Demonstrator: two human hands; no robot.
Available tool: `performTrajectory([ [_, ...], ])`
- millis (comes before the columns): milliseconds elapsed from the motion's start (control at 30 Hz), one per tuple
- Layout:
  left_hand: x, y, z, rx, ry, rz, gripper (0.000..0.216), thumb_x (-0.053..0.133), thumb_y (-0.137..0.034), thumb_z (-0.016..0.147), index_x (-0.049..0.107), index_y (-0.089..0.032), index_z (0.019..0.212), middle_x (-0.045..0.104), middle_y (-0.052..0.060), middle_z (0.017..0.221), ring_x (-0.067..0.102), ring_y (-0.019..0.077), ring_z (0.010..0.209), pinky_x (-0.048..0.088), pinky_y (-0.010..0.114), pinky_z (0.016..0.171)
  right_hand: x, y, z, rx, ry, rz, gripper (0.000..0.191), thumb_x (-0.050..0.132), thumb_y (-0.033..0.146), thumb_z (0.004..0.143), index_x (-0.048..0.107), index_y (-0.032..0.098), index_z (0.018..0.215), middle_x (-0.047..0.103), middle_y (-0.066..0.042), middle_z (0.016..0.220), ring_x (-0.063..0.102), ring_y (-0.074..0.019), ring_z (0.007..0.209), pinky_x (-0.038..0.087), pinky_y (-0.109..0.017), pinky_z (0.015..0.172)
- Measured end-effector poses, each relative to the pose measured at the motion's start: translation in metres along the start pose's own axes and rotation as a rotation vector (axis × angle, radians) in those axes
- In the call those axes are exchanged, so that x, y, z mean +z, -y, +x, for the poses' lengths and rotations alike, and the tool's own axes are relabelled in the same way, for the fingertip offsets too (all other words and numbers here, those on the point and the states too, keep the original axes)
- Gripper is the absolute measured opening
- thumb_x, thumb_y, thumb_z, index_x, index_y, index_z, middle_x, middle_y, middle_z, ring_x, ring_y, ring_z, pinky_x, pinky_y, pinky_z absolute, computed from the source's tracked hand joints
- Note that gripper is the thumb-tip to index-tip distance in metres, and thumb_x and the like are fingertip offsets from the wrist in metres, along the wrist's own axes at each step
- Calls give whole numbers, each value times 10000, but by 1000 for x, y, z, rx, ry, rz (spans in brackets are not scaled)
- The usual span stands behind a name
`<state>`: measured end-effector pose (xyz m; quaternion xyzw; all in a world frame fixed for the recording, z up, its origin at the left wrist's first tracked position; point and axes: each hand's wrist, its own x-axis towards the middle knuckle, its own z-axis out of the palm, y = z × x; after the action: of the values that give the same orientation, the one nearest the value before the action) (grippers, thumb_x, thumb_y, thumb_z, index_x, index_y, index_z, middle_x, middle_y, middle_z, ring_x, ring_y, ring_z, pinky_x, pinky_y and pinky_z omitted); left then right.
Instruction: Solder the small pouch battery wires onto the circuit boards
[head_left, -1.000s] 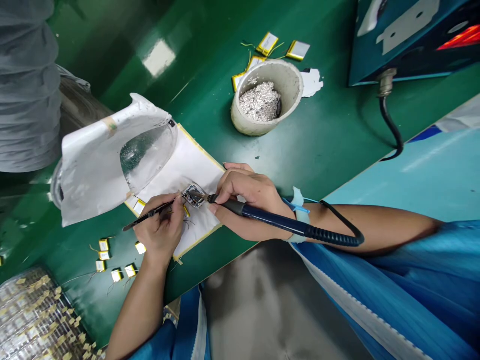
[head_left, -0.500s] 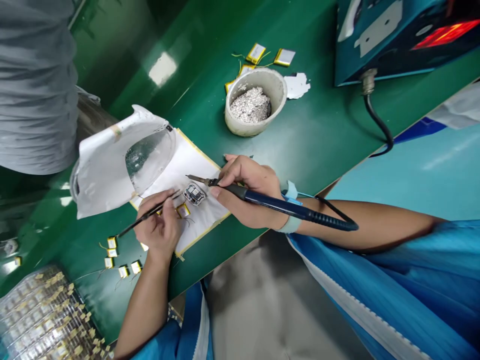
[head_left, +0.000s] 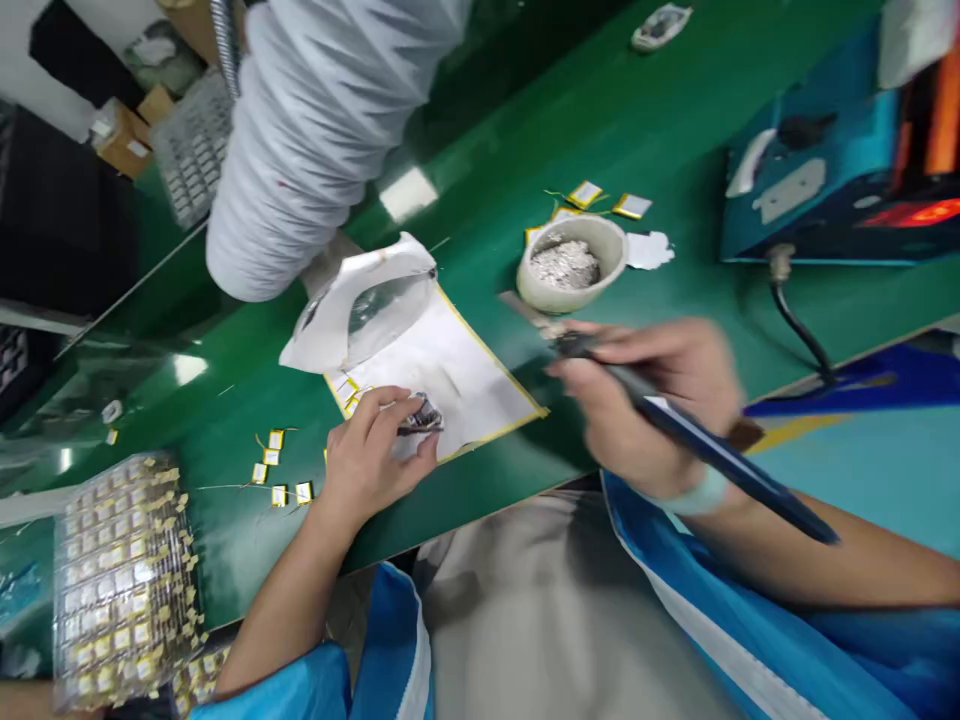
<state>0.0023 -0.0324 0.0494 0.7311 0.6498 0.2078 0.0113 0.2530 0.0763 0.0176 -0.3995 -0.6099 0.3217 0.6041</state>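
Observation:
My left hand (head_left: 375, 445) is closed on a small electronic module (head_left: 427, 412), its thumb and fingers at the edges. The module is tilted, partly covered by the fingers, over a white sheet (head_left: 480, 375) with yellow taped borders. No tweezers show in this hand. My right hand (head_left: 664, 400), smeared by motion, is wrapped round a soldering iron (head_left: 739, 468) with a dark blue handle. The blurred tip points up and left, just below an oval cup (head_left: 616, 262) of silvery metal shavings. Small yellow-edged battery packs (head_left: 349, 388) lie by the left hand.
A grey ribbed duct (head_left: 322, 140) with a clear white-edged hood (head_left: 322, 320) hangs over the sheet. The blue soldering station (head_left: 825, 190) stands at right, cable attached. More batteries (head_left: 303, 492) and a plastic tray of parts (head_left: 120, 580) are at left; other batteries (head_left: 631, 206) lie behind the cup.
The iron has moved right, away from the module and towards the cup. My left hand now grips the module; the tweezers it held are out of sight. The view has shifted.

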Motion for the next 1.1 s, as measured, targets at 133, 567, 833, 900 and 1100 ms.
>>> performTrajectory([
  [133, -43, 51, -36, -72, -131, -24, 356, 814, -345, 917, 714, -243, 1243, 781, 95, 1218, 784, 203, 1079, 614, 268, 787, -34, -30, 9, -201, -213, -152, 180, 853, 271, 929, 709, 299, 1034, 693, -30, 816, 774, -256, 757, 567, -414, 709],
  [567, -23, 189, 83, -535, 115, 276, 374, 714, -381, 1005, 779, -178, 1312, 760, 169, 1390, 734, 316, 1264, 562, 366, 1034, 16, -37, -20, -152, 142, -104, 218, 866, 382, 900, 661, 326, 950, 791, -39, 836, 857, -356, 940, 686, -511, 767],
  [833, -23, 165, 102, -514, 113, 291, 342, 686, -350, 954, 804, -161, 1213, 814, 188, 1219, 767, 349, 1156, 571, 378, 920, 27, -34, -17, -138, 119, -180, 148, 838, 357, 928, 706, 303, 966, 818, -45, 900, 857, -320, 880, 711, -439, 701],
  [900, -37, 159, 63, -470, 91, 283, 401, 658, -342, 932, 770, -183, 1283, 798, 176, 1229, 765, 351, 1130, 586, 403, 909, 28, -25, -11, -200, 129, -121, 140, 816, 282, 921, 695, 317, 982, 809, -27, 869, 840, -314, 834, 711, -448, 679],
  [1100, -44, 138, -45, -330, -77, 255, 283, 628, -425, 1012, 728, -290, 1240, 764, 58, 1073, 762, 267, 942, 590, 372, 818, 30, -18, 6, -274, 161, -63, 192, 807, 250, 931, 645, 302, 1019, 784, 8, 796, 782, -248, 732, 699, -447, 789],
])
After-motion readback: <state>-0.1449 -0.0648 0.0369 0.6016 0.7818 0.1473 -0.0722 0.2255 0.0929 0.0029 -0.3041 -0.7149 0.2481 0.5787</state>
